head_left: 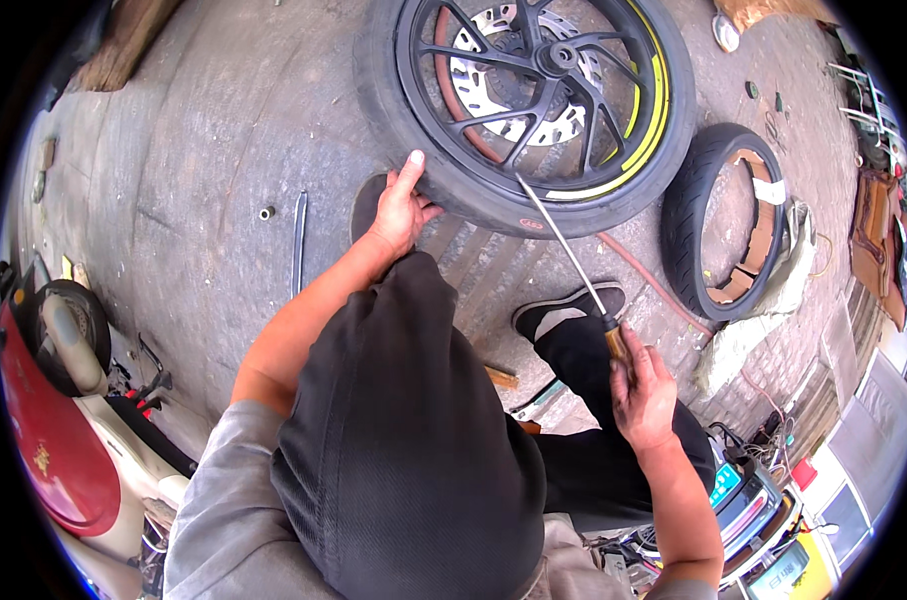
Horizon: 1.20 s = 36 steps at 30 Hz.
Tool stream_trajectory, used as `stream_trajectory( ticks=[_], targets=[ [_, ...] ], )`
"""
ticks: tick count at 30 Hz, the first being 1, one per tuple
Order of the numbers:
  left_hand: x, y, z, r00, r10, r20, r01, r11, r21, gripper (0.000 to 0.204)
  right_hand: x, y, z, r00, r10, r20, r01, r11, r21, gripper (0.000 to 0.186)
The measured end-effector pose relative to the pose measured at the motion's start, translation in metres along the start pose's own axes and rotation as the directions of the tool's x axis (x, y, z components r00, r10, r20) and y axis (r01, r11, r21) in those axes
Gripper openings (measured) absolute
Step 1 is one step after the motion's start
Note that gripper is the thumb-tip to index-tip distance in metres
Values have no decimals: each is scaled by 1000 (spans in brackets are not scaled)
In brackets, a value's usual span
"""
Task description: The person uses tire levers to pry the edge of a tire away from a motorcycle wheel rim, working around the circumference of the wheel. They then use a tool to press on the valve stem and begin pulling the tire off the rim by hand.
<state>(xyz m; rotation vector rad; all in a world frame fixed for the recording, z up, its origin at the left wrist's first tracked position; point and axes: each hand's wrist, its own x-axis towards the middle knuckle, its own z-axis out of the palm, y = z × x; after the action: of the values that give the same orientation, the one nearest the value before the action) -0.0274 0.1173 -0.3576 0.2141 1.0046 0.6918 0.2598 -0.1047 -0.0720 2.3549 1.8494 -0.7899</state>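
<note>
A motorcycle wheel [478,105] with black spokes, a silver brake disc, a yellow-striped rim and a black tyre is tilted at the top middle. My left hand [401,212] is closed on the tyre's near left edge, thumb on the sidewall and fingers curled against the tread. In my right hand [641,388] is a long screwdriver [568,250], held by its wooden handle. The shaft slants up and left, its tip at the near rim where it meets the tyre; whether it is wedged in, I cannot tell. A reddish hose [653,280] runs beneath the wheel.
A second tyre [683,215], with cardboard inside, lies to the right beside a pale plastic sheet [763,320]. On the left floor are a metal bar [299,240] and a small socket [266,213]. A red scooter [58,440] stands at the left edge. Dark cloth fills the lower middle.
</note>
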Motion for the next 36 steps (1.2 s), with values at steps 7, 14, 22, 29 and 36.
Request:
stream_trajectory(
  ticks=[7, 14, 22, 29, 36],
  targets=[
    [5, -2, -6, 1000, -26, -1, 26, 999, 23, 97, -34, -44, 17, 994, -50, -100, 29, 980, -196, 63],
    [2, 2, -3, 999, -33, 10, 32, 998, 47, 102, -42, -81, 60, 999, 34, -2, -34, 984, -177, 74],
    [-1, -1, -11, 999, -48, 20, 47, 998, 31, 102, 103, -121, -95, 984, 83, -156, -119, 963, -243, 25],
    [-6, 2, -7, 984, 8, 180, 2, 998, -55, 103, 350, 106, -88, 963, 85, -256, -202, 857, -475, 32],
    [-4, 48, -31, 994, -17, 104, 19, 1000, -23, 106, 236, 221, 35, 902, 431, -13, -430, 896, -115, 36]
  ],
)
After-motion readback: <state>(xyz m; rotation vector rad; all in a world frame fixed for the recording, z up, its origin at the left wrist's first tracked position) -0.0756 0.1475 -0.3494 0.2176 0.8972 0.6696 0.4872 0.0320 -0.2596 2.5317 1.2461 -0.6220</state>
